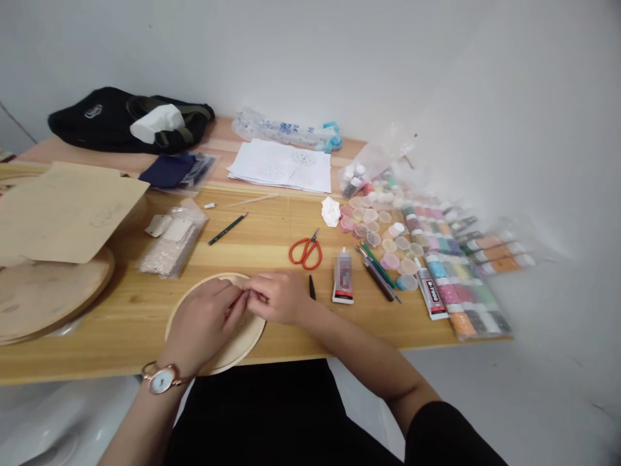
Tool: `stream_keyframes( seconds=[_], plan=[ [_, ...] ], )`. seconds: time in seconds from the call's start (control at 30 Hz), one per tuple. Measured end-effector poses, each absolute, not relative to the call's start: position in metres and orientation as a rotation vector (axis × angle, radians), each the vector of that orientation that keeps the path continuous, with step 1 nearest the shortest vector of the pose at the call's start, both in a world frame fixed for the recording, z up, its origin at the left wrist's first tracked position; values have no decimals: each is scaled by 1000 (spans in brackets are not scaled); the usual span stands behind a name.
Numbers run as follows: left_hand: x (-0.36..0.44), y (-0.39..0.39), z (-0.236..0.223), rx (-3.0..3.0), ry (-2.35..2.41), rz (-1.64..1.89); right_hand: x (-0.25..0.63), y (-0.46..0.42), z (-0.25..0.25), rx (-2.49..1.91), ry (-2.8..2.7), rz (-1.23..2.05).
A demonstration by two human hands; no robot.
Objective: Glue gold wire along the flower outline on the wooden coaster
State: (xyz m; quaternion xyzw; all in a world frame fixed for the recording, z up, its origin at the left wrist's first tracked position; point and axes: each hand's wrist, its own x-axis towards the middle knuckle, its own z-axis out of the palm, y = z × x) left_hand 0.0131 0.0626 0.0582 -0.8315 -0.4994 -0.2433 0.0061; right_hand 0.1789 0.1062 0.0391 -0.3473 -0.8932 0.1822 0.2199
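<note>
A round wooden disc (242, 349) lies at the table's front edge, partly covered by both hands. My left hand (208, 317), with a watch on its wrist, is over the disc's left side, its fingers pinched together. From the right, my right hand (279, 296) meets it, also with thumb and fingers closed. Fingertips touch above the disc; whatever they hold is too small or hidden to make out. Just right of my right hand lies a black pen-like tool (312, 287). Orange-handled scissors (306, 251) rest behind it, and a glue tube (343, 278) lies farther right.
Small plastic cups (373, 238), brushes and pencils (378, 272), another glue tube (431, 294) and bagged coloured bead bottles (466, 291) fill the right side. Brown paper (63, 213) covers wooden discs (58, 298) at left. Printed sheets (281, 167) and a black bag (111, 123) lie behind.
</note>
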Motion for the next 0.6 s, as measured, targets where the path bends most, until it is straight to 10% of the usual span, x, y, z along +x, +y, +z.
stream_keyframes(
  seconds=[0.6],
  plan=[
    [17,55,53,-2540,-1677,-985,187,116,40,-745,-2240,592]
  ],
)
